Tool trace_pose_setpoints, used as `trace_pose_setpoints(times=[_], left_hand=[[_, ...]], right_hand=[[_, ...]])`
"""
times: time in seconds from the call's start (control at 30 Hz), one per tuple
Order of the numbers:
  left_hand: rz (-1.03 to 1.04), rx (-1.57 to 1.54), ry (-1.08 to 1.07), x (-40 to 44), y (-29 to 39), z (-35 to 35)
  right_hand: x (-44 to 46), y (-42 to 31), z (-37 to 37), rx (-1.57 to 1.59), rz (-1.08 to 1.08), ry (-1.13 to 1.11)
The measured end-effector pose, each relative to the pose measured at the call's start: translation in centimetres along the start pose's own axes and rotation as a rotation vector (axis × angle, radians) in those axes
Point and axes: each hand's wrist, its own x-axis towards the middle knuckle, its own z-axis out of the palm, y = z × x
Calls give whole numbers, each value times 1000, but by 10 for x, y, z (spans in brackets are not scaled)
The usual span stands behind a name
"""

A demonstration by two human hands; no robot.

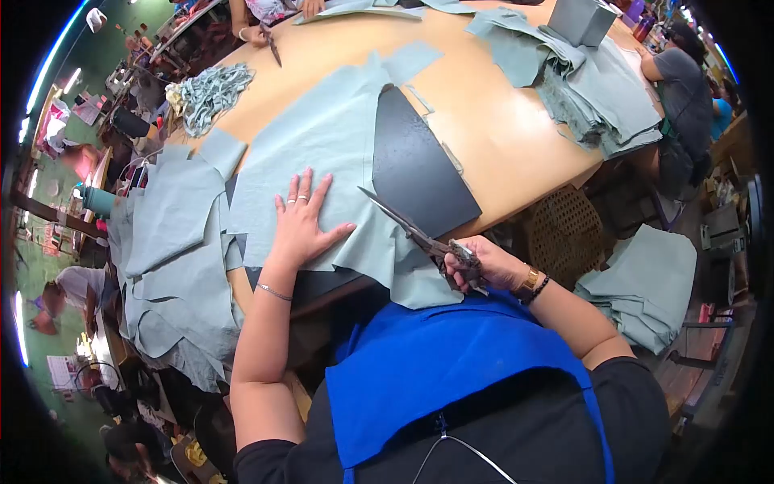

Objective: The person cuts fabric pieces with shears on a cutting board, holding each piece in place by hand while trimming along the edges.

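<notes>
Flat, left hand (305, 221) on cloth (310, 149).

Scissors handles (463, 256): partly obscured by right hand (493, 264). Black board (419, 161): partly under cloth (310, 133). Co-worker (270, 10): cropped at top edge.

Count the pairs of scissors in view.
2: long dark metal scissors in the right hand, and a second dark pair in a co-worker's hand across the smooth tan table. Others may be hidden.
</notes>
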Motion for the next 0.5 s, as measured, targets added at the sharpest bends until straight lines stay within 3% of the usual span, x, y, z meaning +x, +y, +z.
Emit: trace_pose_setpoints(times=[0.5], left_hand=[[-122, 35, 57, -14, 24, 7]], right_hand=[[-2, -2, -2, 11, -8, -22]])
